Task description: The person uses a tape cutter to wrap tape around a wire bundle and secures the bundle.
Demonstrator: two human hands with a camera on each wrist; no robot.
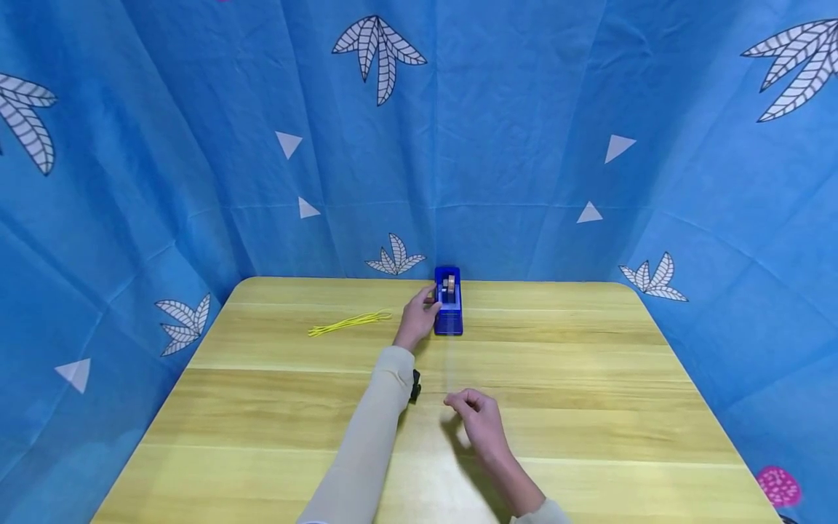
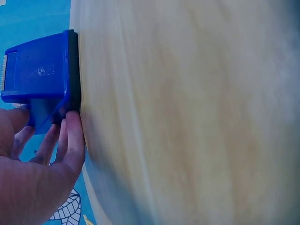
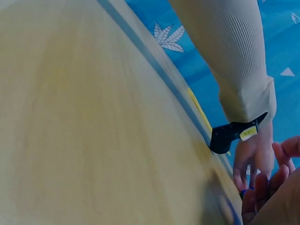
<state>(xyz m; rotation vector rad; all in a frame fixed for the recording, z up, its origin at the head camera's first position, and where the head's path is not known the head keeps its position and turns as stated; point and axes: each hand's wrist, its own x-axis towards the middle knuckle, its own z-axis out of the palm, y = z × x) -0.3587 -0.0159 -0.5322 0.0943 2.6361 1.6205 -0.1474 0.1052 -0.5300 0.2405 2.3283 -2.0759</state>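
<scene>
A blue tape dispenser (image 1: 449,325) stands near the far edge of the table, with a small roll inside it. My left hand (image 1: 416,319) holds it from its left side. In the left wrist view, the thumb and fingers lie along the dispenser's side (image 2: 42,70), low by its dark base. A strip of clear tape (image 1: 450,367) runs from the dispenser's near end toward me. The tape's near end is pinched between thumb and fingertips of my right hand (image 1: 483,426), above the table. In the right wrist view only the curled fingers (image 3: 276,180) show.
A bundle of thin yellow cords (image 1: 347,323) lies left of the dispenser on the wood-grain table (image 1: 576,407). Blue curtain (image 1: 497,145) with leaf prints hangs behind the table and along both sides. A black wrist mount (image 1: 415,386) sits at the left cuff.
</scene>
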